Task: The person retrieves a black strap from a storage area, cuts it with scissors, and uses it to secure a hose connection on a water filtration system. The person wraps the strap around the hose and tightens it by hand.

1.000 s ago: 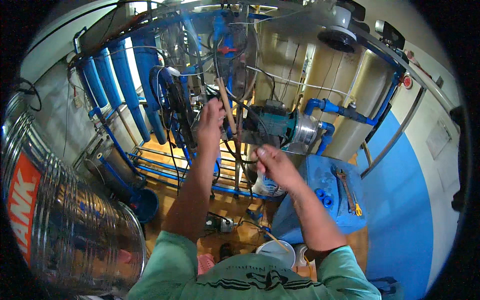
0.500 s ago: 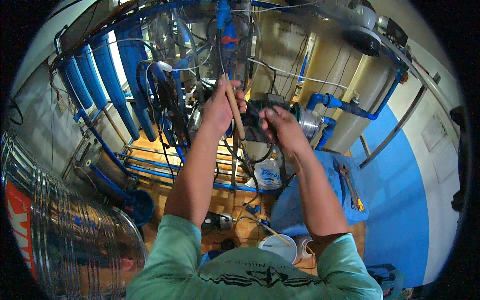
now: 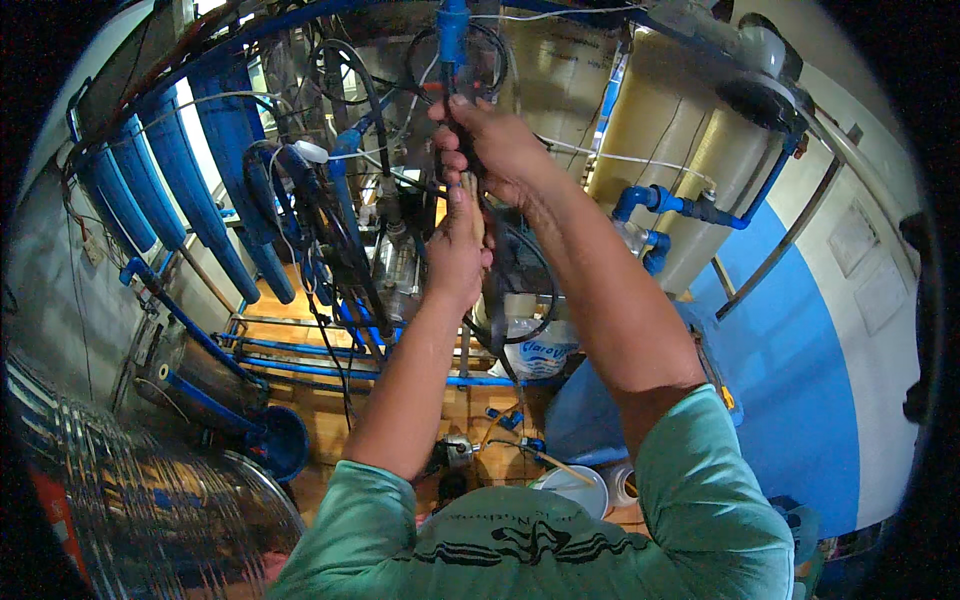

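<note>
Blue filter housings (image 3: 215, 170): smooth plastic, semi-gloss. Tall beige tanks (image 3: 690, 150): matt, faintly fibrous, resin-like surface. Blue pipe fittings (image 3: 665, 203): glossy moulded plastic. Black hoses (image 3: 340, 210): matt, rubbery. Ribbed steel tank (image 3: 140, 500): bright metal, corrugated, strongly reflective. Floor (image 3: 300, 400): wood boards, worn, dull finish. Sleeve (image 3: 710, 490): green knit cloth, matt. White bucket (image 3: 575, 490): smooth plastic.
</note>
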Motion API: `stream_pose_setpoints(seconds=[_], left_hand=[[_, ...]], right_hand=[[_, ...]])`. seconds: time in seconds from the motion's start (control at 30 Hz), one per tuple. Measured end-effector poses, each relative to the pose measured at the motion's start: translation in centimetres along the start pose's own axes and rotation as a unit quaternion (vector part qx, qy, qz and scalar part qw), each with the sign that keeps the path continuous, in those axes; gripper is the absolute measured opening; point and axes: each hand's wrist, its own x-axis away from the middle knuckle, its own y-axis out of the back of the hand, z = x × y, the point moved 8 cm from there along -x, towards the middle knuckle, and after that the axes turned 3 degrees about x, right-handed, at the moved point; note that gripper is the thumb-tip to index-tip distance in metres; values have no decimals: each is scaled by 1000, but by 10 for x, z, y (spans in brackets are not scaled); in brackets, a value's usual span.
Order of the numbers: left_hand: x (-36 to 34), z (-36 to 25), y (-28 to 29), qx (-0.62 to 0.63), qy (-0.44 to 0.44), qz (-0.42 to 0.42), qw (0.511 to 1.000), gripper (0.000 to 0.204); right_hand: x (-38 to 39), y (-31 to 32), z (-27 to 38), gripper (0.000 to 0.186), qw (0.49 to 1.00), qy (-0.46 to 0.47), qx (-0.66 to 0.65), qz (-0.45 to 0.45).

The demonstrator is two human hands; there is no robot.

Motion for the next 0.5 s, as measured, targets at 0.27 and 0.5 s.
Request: stream_pose_setpoints(seconds=[0.27, 0.5], left_hand=[[2, 15, -2, 151, 85, 202, 964, 53], [10, 25, 10, 96, 39, 204, 973, 51]], right_hand=[[-5, -7, 8, 27, 999, 5, -22, -29], [-20, -7, 20, 29, 996, 14, -66, -52]])
